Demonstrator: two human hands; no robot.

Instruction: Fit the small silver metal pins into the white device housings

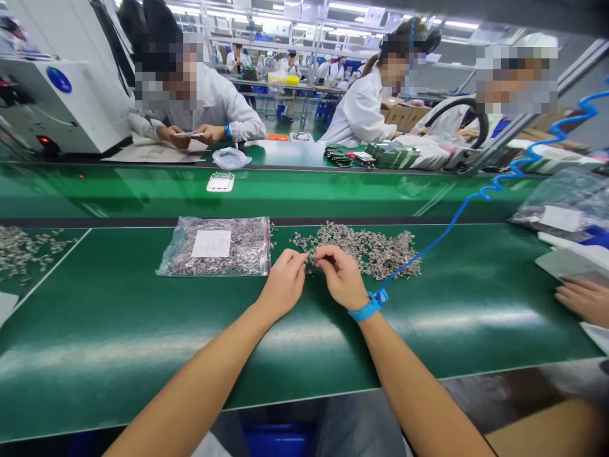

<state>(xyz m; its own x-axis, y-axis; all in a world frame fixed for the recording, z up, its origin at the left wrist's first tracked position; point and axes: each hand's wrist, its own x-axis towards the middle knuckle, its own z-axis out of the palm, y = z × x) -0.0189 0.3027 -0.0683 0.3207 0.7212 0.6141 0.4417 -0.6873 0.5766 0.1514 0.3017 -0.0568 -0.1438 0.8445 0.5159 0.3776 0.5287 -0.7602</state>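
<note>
My left hand (pixel 284 280) and my right hand (pixel 339 274) meet over the green mat (pixel 143 330), fingertips pinched together at the near edge of a loose pile of small grey metal parts (pixel 366 249). Whatever sits between the fingers is too small to name. A blue wrist strap (pixel 367 308) wraps my right wrist, and its coiled blue cord (pixel 495 181) runs up to the right. A clear bag of the same parts (pixel 216 246) with a white label lies left of my hands.
More loose parts (pixel 21 247) lie at the far left. A white device (pixel 220 182) rides the green conveyor belt (pixel 333 193). Another person's hand (pixel 583 298) rests at the right edge beside a grey tray (pixel 566 261). Seated workers face me across the belt.
</note>
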